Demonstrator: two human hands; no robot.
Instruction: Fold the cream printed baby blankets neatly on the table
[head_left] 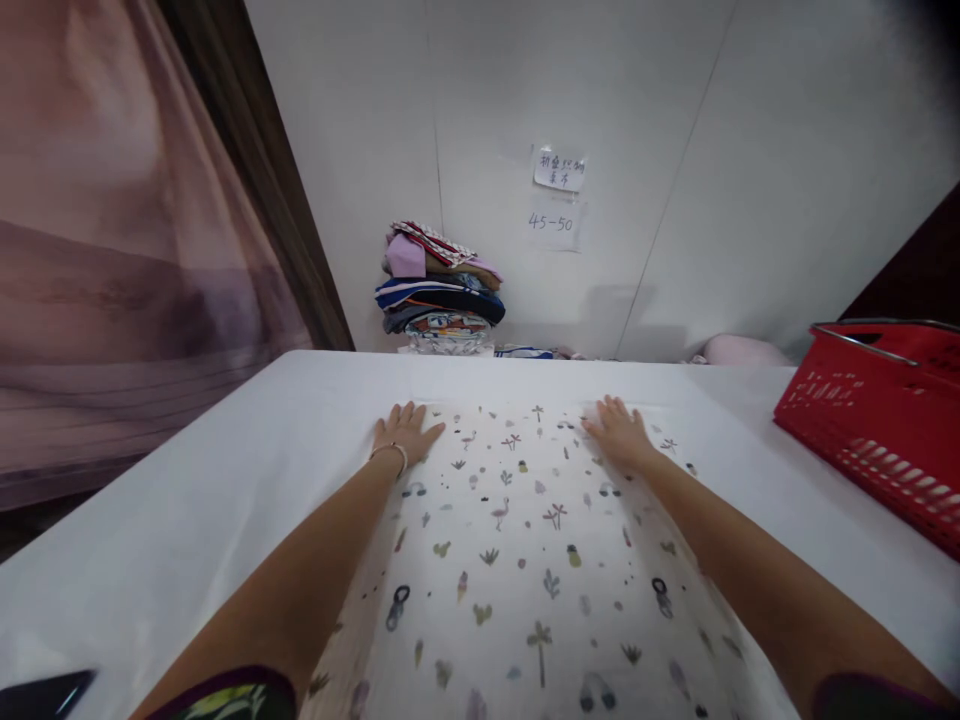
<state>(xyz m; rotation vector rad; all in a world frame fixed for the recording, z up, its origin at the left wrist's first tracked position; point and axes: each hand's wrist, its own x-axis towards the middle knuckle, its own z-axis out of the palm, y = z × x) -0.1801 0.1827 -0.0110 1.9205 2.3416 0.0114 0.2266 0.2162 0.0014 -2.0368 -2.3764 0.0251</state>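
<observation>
A white cloth point(525, 540) printed with small palms, flamingos, pineapples and rainbows lies spread on the white table, running toward me past the bottom of the view. My left hand point(406, 432) rests flat on its far left corner, fingers spread, a bracelet at the wrist. On the far right part of the cloth, my right hand point(619, 434) also lies flat with its fingers apart. Both arms reach forward along the cloth's sides, covering parts of its edges.
A red plastic basket point(840, 420) with a metal handle stands at the right. Folded fabrics point(442, 290) are piled by the wall behind the table point(247, 470). A dark flat object point(45, 694) lies at the lower left. A pink curtain point(142, 250) hangs at the left.
</observation>
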